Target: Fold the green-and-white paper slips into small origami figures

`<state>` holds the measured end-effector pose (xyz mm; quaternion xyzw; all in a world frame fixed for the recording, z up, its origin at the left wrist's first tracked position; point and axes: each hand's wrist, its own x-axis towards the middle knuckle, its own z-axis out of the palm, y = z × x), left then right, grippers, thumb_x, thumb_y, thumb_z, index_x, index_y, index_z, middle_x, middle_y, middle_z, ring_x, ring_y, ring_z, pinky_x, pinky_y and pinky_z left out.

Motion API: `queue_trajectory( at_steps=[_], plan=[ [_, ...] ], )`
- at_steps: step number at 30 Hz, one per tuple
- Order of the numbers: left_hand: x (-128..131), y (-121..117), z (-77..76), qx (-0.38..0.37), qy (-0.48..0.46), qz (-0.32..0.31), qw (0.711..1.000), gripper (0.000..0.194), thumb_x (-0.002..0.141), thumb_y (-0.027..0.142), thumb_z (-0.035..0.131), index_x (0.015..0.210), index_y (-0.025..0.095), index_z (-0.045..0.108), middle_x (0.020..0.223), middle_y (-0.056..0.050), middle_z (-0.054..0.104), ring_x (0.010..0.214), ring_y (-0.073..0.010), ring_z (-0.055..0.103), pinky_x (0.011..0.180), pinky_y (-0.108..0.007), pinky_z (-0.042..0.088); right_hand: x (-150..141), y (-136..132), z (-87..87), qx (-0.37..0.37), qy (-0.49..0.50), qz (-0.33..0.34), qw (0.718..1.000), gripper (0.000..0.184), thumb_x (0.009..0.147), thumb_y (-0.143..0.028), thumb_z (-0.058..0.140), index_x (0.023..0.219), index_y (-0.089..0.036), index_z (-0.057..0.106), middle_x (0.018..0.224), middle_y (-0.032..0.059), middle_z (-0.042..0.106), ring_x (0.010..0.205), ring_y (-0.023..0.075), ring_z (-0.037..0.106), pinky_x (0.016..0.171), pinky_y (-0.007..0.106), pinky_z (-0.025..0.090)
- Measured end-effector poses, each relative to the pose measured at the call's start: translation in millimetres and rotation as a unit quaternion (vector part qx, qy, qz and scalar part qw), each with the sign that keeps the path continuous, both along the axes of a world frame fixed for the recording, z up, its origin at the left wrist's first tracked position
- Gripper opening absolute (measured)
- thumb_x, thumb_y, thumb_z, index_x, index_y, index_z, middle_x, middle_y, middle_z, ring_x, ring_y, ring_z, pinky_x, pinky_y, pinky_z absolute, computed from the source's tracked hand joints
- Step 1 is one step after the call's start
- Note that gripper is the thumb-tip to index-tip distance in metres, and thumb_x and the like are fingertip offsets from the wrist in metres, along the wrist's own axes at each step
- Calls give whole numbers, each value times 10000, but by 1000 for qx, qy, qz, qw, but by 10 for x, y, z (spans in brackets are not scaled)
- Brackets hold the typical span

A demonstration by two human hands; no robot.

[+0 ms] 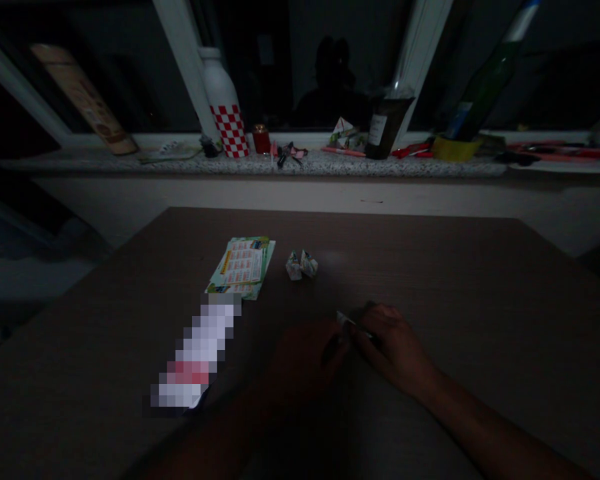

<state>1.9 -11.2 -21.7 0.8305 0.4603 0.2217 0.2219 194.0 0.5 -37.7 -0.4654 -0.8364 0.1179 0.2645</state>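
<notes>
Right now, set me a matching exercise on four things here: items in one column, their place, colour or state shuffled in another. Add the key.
Column one
1. Checked bottle
2. Printed sheets
3. Small folded papers
4. Tall green bottle

Column two
A. Piled loosely on the table
B. Something yellow surrounds its base
C. A pair, close together on the table
D. Red and white, on the windowsill

Right pairs: 1-D, 2-A, 3-C, 4-B

On the table (420,267), before the windowsill (155,162), papers (243,267) lie left of folded pieces (294,267).
</notes>
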Motion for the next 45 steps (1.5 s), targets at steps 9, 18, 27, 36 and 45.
queue_trajectory(
  at_steps=[9,18,27,36,45],
  plan=[
    [31,-71,13,37,-44,-41,997,193,871,320,517,977,179,595,901,-69,672,796,-203,618,730,-314,457,-60,-19,3,16,39,51,998,241,891,-184,467,662,-176,542,637,38,565,671,179,493,655,313,385],
    [-85,22,98,-142,-256,68,954,145,808,282,587,901,171,579,819,-26,642,768,-157,605,699,-260,476,-74,-39,74,5,157,87,984,285,931,-199,426,670,-189,541,599,19,543,585,149,502,591,291,407],
    [-93,66,71,-306,-295,-8,905,194,766,328,673,866,170,724,808,-30,707,751,-166,637,661,-238,466,-34,-80,42,-10,176,148,973,272,900,-209,412,642,-202,496,558,9,498,551,156,479,538,288,374],
    [-94,64,89,-321,-243,-41,914,211,760,365,669,736,170,745,638,1,656,602,-124,552,546,-195,386,-50,-137,36,-54,149,177,971,286,880,-276,452,609,-196,494,558,12,529,556,143,499,543,268,378],
    [-93,99,85,-314,-332,49,888,234,708,378,689,691,151,740,607,-8,657,570,-130,544,533,-215,383,-25,-163,77,-112,221,148,957,127,877,-236,480,911,-195,596,732,37,635,626,152,587,559,256,443]
  ],
)
